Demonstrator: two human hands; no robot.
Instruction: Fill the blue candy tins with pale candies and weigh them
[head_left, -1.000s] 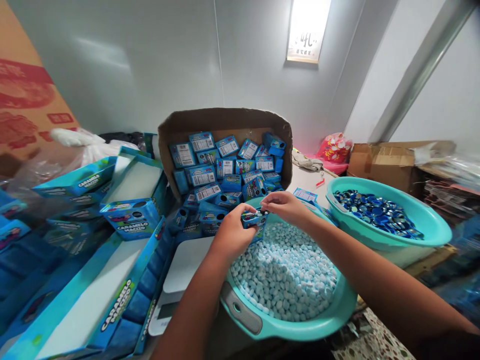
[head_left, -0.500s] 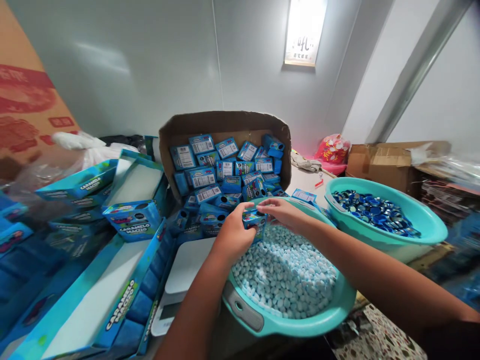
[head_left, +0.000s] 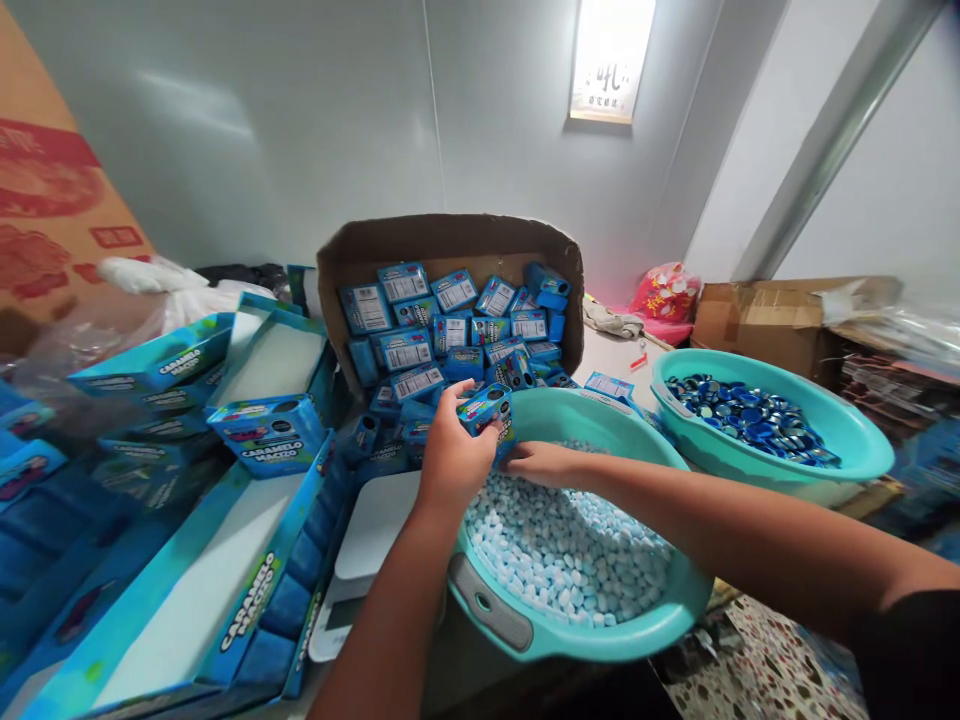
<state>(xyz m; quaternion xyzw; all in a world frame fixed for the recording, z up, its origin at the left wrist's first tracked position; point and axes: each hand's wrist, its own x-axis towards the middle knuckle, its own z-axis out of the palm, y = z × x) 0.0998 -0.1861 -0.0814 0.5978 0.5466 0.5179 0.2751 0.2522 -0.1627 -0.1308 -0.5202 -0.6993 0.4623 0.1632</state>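
My left hand (head_left: 455, 450) is closed around a small blue candy box (head_left: 491, 412), held tilted over the left rim of a turquoise tub (head_left: 592, 645). Pale blue and white candies (head_left: 577, 570) lie heaped in that tub. Just below and right of the box, my right hand (head_left: 549, 464) reaches down to the candies. Its fingers are curled together, their tips hidden, and I cannot make out what they hold.
Behind my hands a cardboard carton (head_left: 450, 240) holds many blue boxes (head_left: 405, 350). A white scale (head_left: 379, 525) sits left of the tub. Display trays (head_left: 247, 620) crowd the left side. On the right, another turquoise tub (head_left: 855, 440) contains shiny blue discs (head_left: 750, 415).
My right hand has come off the top of the box and dropped down to the candies. My left hand has shifted slightly left and up, still with the candy box.
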